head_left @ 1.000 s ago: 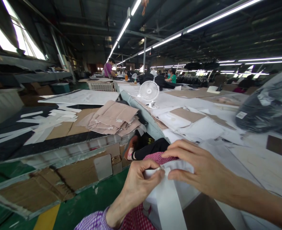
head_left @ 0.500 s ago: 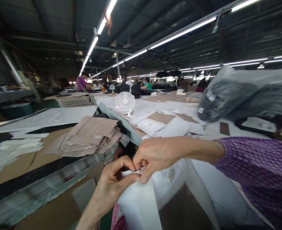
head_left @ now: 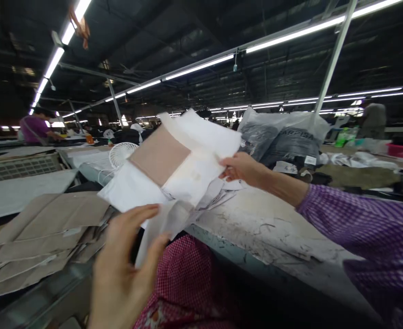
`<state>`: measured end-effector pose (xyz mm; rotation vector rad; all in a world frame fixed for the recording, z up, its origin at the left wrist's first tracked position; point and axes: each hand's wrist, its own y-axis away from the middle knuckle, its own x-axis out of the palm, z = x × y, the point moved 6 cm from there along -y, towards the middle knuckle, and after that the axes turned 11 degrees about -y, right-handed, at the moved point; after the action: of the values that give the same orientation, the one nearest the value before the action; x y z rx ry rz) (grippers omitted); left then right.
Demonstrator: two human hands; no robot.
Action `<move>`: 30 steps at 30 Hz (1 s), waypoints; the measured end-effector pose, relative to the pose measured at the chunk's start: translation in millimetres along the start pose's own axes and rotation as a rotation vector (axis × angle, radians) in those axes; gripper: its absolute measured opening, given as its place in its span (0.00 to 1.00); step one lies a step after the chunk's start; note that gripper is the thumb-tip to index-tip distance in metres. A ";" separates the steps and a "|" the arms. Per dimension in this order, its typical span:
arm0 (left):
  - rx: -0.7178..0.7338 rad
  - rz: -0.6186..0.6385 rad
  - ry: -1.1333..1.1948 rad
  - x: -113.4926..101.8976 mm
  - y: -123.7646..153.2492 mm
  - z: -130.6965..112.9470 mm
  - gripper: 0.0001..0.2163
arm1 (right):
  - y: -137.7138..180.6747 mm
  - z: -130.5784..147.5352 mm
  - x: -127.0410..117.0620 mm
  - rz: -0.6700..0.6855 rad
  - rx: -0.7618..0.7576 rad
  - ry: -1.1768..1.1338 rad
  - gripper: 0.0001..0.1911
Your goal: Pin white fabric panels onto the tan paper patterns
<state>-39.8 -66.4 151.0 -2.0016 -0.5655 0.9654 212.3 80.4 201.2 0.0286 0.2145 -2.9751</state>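
Since half a second ago both hands have parted and the white bundle (head_left: 187, 176) has come up off the lap to chest height, while the view has swung right.

Below it runs the table (head_left: 273, 224), its worn top bare at this edge. Clear bags (head_left: 280, 137) of dark cloth lie at its far side, well apart from the hands. A tan stack (head_left: 40, 233) of cut pieces spreads over the next bench to the left, and red check cloth (head_left: 184, 283) covers the lap.

The bundle is a sheaf of white pieces with one tan piece (head_left: 160, 155) on top. It hangs in the air over the table's near edge, its long axis running from lower left to upper right across the view.

The right hand (head_left: 242, 168) is closed on the bundle's right edge, thumb over, fingers under, and carries it. The left hand (head_left: 126, 260) is spread wide beneath the lower left corner, fingertips touching the cloth. The bundle thus lies above and ahead of the left hand and to the left of the right. A white strip (head_left: 156, 228) droops from it past the left thumb; it seems unpinched, though blur hides the contact.

A small fan (head_left: 121, 153) stands behind, half hidden.
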 end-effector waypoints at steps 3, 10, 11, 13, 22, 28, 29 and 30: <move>0.201 0.201 0.043 80.1 15.9 -46.0 0.17 | 39.4 -75.4 -36.1 -0.070 0.296 -0.067 0.06; 0.338 0.454 -0.002 167.0 52.6 -60.6 0.19 | 108.1 -116.5 -93.7 0.333 0.531 0.353 0.25; 0.326 0.441 -0.001 167.2 51.1 -59.8 0.18 | 104.6 -106.7 -102.4 0.278 0.402 0.440 0.24; 0.316 0.419 0.011 167.7 45.0 -63.9 0.15 | 96.2 -91.1 -114.8 0.170 0.144 0.579 0.22; 0.358 0.663 -0.088 221.1 25.1 -110.1 0.07 | 86.4 -109.4 -107.4 0.290 -0.291 0.806 0.21; 0.356 0.765 -0.087 214.7 20.5 -98.1 0.06 | 86.0 -107.4 -124.3 0.208 -0.020 0.457 0.25; 0.343 0.771 -0.063 212.2 20.5 -95.5 0.05 | 86.1 -105.3 -127.4 0.197 -0.022 0.439 0.25; 0.335 0.774 -0.043 210.3 20.7 -93.5 0.05 | 86.6 -103.9 -128.4 0.211 -0.028 0.439 0.24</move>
<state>162.6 18.5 78.6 -1.8987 0.3806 1.4402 353.6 30.9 90.1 0.6601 0.2833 -2.7158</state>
